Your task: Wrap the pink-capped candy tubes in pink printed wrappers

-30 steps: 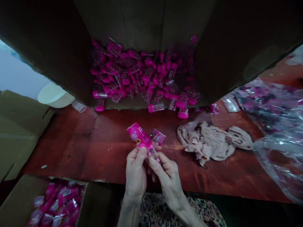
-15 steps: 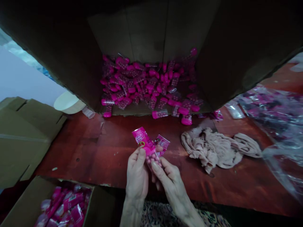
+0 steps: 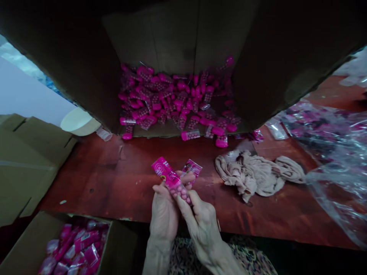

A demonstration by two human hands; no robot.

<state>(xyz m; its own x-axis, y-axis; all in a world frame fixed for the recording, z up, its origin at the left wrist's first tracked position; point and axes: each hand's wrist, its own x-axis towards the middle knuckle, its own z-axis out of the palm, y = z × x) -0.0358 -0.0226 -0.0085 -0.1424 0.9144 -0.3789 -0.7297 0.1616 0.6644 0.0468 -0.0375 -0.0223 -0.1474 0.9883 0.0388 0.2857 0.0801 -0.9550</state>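
A clear tube of pink candy balls [image 3: 181,191], its upper end inside a printed pink film sleeve [image 3: 163,168], is held at a tilt above the table between my two hands. My right hand [image 3: 202,217] pinches the lower part of the tube between thumb and fingers. Palm up, my left hand [image 3: 164,214] has its fingers curled behind the tube, and its thumb lies beside the sleeve. A second pink printed packet [image 3: 193,168] shows just beyond the left fingertips; whether they grip it is hidden.
Ahead, a large cardboard box [image 3: 177,34] lies open with many candy tubes [image 3: 172,99]. A crumpled cloth [image 3: 260,173] and a plastic bag of pink packets [image 3: 329,133] are right. Lower left stands a carton [image 3: 25,244] of wrapped tubes [image 3: 86,240]. A pale round container [image 3: 80,121] sits left.
My left thumb has come off the front of the sleeve to its side. The tube and sleeve have shifted slightly left and turned. The view has moved a little.
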